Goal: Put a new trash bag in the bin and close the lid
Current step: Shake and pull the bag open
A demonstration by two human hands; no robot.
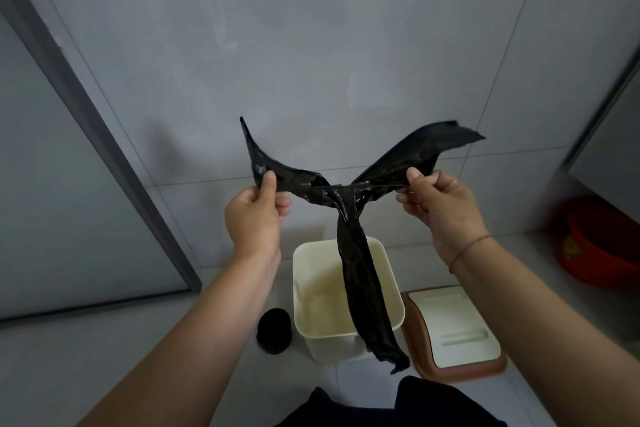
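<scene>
A black trash bag hangs folded and narrow above a cream, square bin that stands open on the floor with nothing inside. My left hand pinches one top flap of the bag, and my right hand pinches the other, so the top spreads in a Y shape. The bag's tail drapes over the bin's near rim. The bin's lid, brown-rimmed with a white flap, lies flat on the floor just right of the bin.
A black roll of bags lies on the floor left of the bin. An orange basin sits at the right under a cabinet. A grey tiled wall is behind; a grey door frame runs down the left.
</scene>
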